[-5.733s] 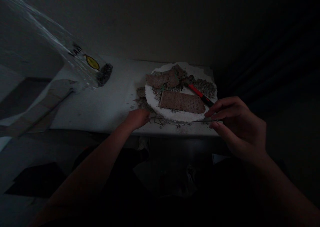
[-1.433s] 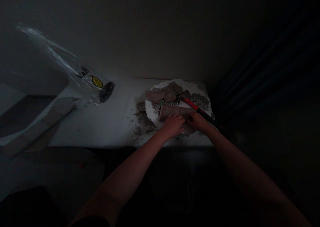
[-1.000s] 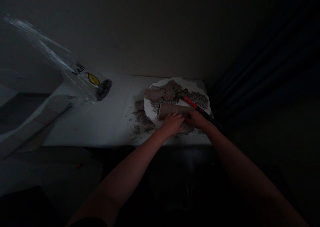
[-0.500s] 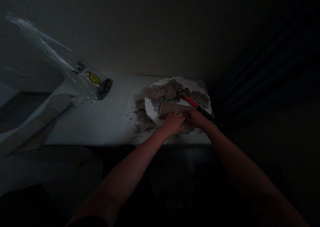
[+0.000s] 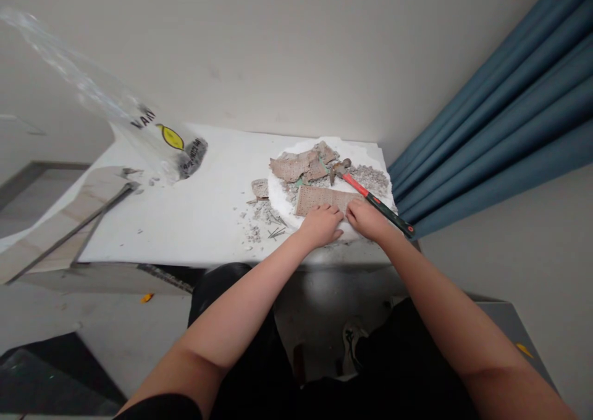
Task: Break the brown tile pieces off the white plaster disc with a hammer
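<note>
A brown perforated board (image 5: 319, 199) lies on a white foam disc (image 5: 281, 199) at the right end of the white table (image 5: 194, 210). My left hand (image 5: 322, 224) sits knuckles up on the board's near edge, fingers curled onto it. Touching it on the right, my right hand (image 5: 368, 218) has its fingers bent over the same edge. A hammer (image 5: 373, 201) with a red and black handle lies slantwise on the disc just beyond my right hand. Broken brown pieces (image 5: 296, 163) are piled behind the board.
Grey rubble (image 5: 373, 178) covers the disc's far right. Loose nails (image 5: 275, 231) and crumbs lie left of the disc. A clear plastic bag (image 5: 157, 142) with a yellow logo stands at the table's left. Wooden planks (image 5: 60, 222) lean at the left; a blue curtain (image 5: 500, 111) hangs at the right.
The picture has turned from very dark to bright. Both hands came from the table's front edge onto the board and have stayed there for the last second.
</note>
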The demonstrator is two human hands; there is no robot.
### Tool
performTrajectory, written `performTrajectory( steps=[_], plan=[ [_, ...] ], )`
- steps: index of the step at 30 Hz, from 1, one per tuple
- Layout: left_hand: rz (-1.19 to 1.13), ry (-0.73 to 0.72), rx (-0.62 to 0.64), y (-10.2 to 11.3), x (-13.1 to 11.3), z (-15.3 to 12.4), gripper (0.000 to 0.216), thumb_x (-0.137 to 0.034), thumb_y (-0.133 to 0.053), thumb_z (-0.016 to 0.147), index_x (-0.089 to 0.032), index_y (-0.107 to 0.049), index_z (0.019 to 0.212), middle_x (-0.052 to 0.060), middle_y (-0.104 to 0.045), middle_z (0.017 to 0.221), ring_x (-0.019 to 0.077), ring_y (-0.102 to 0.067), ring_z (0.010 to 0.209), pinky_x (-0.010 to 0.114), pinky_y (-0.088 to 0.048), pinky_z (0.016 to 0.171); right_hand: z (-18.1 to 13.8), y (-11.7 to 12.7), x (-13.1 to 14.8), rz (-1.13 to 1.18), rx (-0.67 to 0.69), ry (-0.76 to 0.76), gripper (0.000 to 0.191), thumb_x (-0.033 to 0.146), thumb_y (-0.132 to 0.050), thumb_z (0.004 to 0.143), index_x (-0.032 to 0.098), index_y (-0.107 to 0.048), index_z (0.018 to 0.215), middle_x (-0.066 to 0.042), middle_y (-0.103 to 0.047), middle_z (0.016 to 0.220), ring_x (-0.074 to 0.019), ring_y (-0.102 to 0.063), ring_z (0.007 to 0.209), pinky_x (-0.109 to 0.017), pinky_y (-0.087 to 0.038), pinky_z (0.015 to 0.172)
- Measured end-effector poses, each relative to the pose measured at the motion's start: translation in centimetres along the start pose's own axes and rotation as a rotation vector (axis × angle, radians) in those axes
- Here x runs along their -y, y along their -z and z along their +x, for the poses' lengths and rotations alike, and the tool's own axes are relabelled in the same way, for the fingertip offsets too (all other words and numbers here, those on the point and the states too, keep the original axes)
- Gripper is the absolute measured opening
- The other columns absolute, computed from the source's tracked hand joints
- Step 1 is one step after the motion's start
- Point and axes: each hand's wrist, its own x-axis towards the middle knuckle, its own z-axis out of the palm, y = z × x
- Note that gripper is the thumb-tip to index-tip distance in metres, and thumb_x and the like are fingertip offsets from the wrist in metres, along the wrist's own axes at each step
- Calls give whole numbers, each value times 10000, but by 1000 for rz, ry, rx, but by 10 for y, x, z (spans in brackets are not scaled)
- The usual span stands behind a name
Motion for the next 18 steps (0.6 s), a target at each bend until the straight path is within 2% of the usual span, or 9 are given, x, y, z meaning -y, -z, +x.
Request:
performTrajectory(
  steps=[6, 13, 18],
  plan=[
    [-6, -3, 8, 1, -1, -1, 335, -378, -594, 872, -176, -619, 1138, 117, -617, 1195, 282, -534, 1142, 410, -418, 934, 1, -1, 11, -21, -23, -161, 215, 153, -422, 955, 105, -631, 932, -166, -656, 969, -235, -576, 914, -305, -388, 806],
    [20, -2, 10, 0, 0, -2, 352, -393, -597, 867, -188, -608, 1153, 103, -622, 1187, 277, -538, 1128, 408, -430, 922, -1, 12, -9, -90, 71, 170, 211, 201, -446, 977, 142, -642, 928, -112, -630, 994, -205, -571, 920, -280, -396, 793],
    [20, -11, 17, 1, 0, -2, 357, -412, -601, 863, -182, -610, 1136, 109, -617, 1198, 284, -537, 1129, 406, -432, 908, -3, 15, -4, -223, 80, 147, 292, 243, -365, 1011, 124, -630, 1038, -148, -625, 1088, -224, -596, 932, -295, -404, 775]
  ],
)
